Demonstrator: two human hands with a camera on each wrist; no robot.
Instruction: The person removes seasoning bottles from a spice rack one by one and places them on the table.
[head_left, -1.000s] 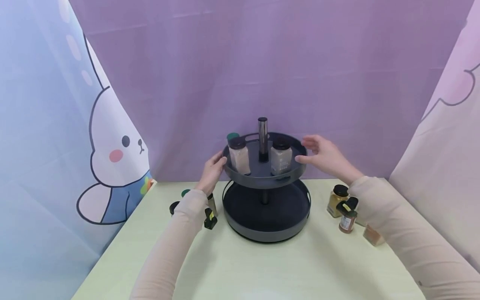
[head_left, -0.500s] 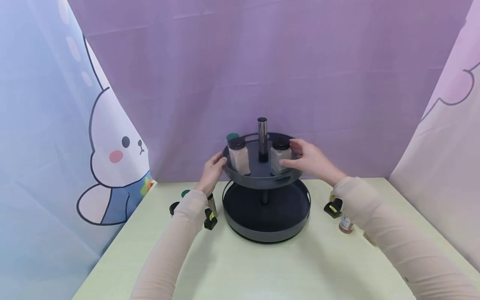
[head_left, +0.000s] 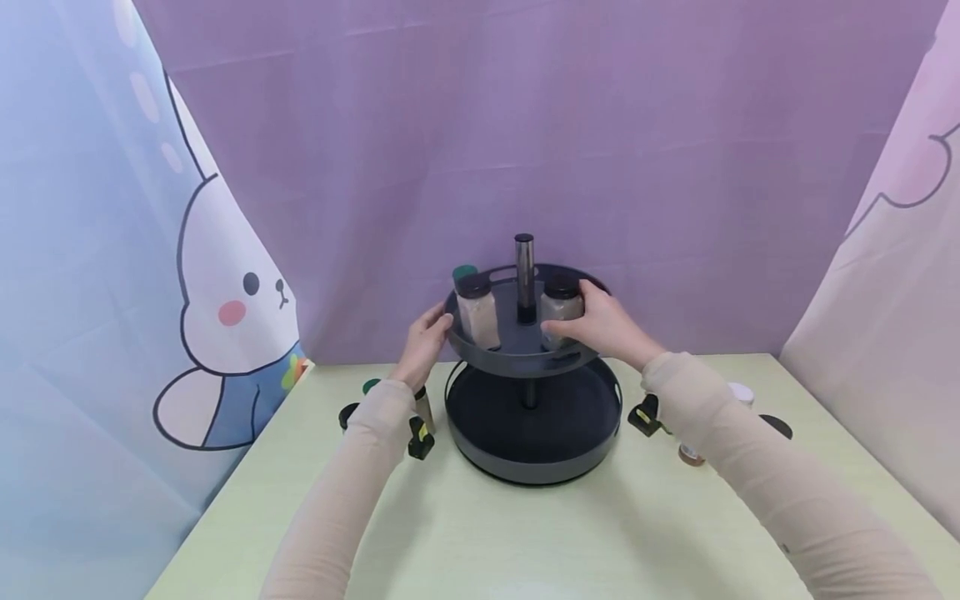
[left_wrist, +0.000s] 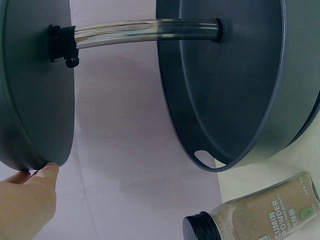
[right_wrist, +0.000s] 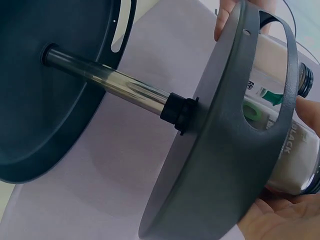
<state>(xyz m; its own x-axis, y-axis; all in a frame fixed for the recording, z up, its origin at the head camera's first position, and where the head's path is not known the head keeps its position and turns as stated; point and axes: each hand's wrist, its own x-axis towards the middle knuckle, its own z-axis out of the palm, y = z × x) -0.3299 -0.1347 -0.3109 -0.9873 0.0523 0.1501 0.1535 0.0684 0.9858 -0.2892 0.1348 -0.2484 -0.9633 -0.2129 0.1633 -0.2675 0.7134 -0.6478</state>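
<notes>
A two-tier turntable stands with its round dark upper tray [head_left: 517,365] on a metal post [head_left: 526,275]. My left hand [head_left: 422,343] holds the upper tray's left rim, thumb and fingers against its edge in the left wrist view. On the tray's right side, my right hand [head_left: 609,325] grips a spice jar [head_left: 557,310] with a black lid, thumb in front and fingers behind. Part of its label, reading "BLACK", shows in the right wrist view. Another black-lidded spice jar [head_left: 480,321] stands at the tray's left, before a green-capped jar [head_left: 463,272] mostly hidden.
The lower tray [head_left: 534,472] rests on the pale table [head_left: 517,542]. Left of it are a cumin powder jar [left_wrist: 270,215] and other jars, partly behind my left arm. On the right, a white lid [head_left: 741,393] and a dark lid [head_left: 776,426] show around my sleeve. A purple curtain hangs behind.
My right hand has moved left from beside the upper tray's right rim and now grips the black-lidded jar there. My left hand has stayed at the rim.
</notes>
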